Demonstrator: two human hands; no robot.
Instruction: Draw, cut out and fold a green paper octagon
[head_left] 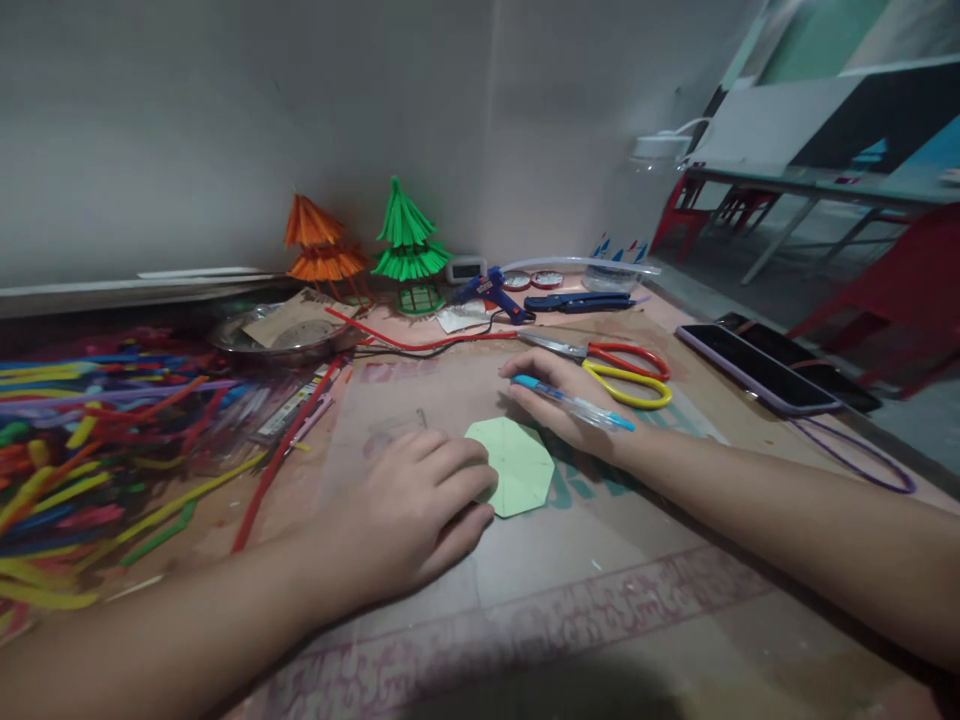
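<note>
A pale green paper octagon lies flat on the table, with fine lines crossing at its middle. My left hand grips its left edge, the fingers curled over it and the thumb close below. Just beyond the paper's upper right side is my right hand, closed on a clear pen with light blue ends. The pen slants across the hand, one end between thumb and fingers. Behind that hand lies a pair of scissors with one red and one yellow handle loop, blades to the left.
Many coloured pipe cleaners cover the left side. Along the back stand an orange tree, a green tree, a blue glue gun, blue pliers and a large bottle. A phone lies right, near the table edge.
</note>
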